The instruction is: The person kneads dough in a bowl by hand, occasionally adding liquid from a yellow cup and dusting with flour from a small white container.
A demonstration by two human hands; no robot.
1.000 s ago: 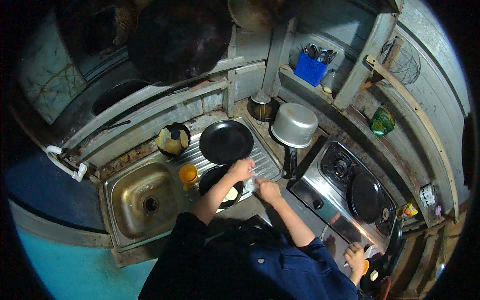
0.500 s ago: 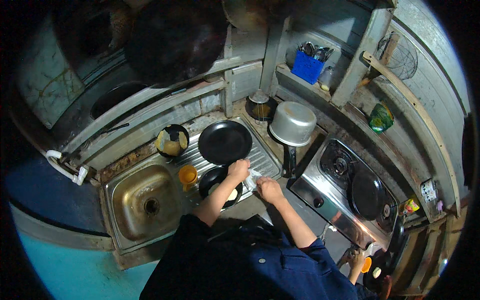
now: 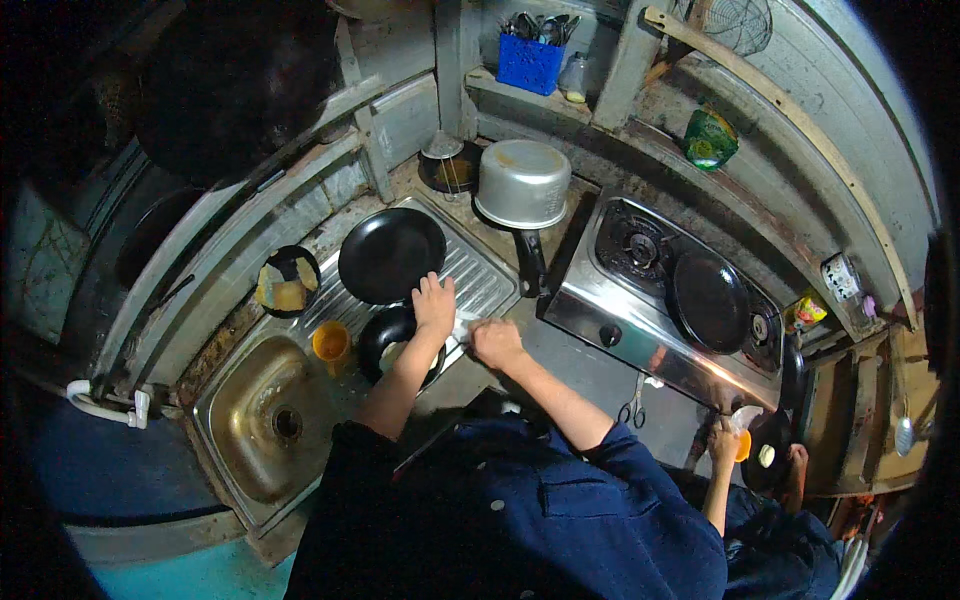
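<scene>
Right hand (image 3: pixel 497 345) is curled in on itself, pinching clear plastic (image 3: pixel 461 326) by the look of it, over the near edge of the drainboard (image 3: pixel 492 272). Left hand (image 3: pixel 433 305) has its fingers straightened, slightly spread, close to the lower rim of the large black pan (image 3: pixel 390 255). Plastic sits between the two hands, probably so one side is anchored and the other free to work it. It's small and washed out; can't tell if the left thumb touches it.

Small black pan (image 3: pixel 374 331) is tucked under the left forearm, likely for short reach. Pale pieces (image 3: pixel 393 353) inside, partly hidden by the arm.

Other containers: orange cup (image 3: pixel 331 338) between that pan and the sink (image 3: pixel 232 440), contents unreadable. Small black dish (image 3: pixel 284 266) behind it has flat yellowish pieces (image 3: pixel 288 295). Silver pot (image 3: pixel 522 190) is bottom-up, presumably to drain or save space. Strainer (image 3: pixel 441 147) rests at a dark bowl (image 3: pixel 433 178). Blue basket (image 3: pixel 528 65) on the shelf keeps cutlery (image 3: pixel 535 28) upright, handy to grab.

Lower right, a co-worker's hand (image 3: pixel 724 440) grips something by an orange item (image 3: pixel 743 446); dark pan (image 3: pixel 757 472) beside it carries a white piece (image 3: pixel 767 456).
</scene>
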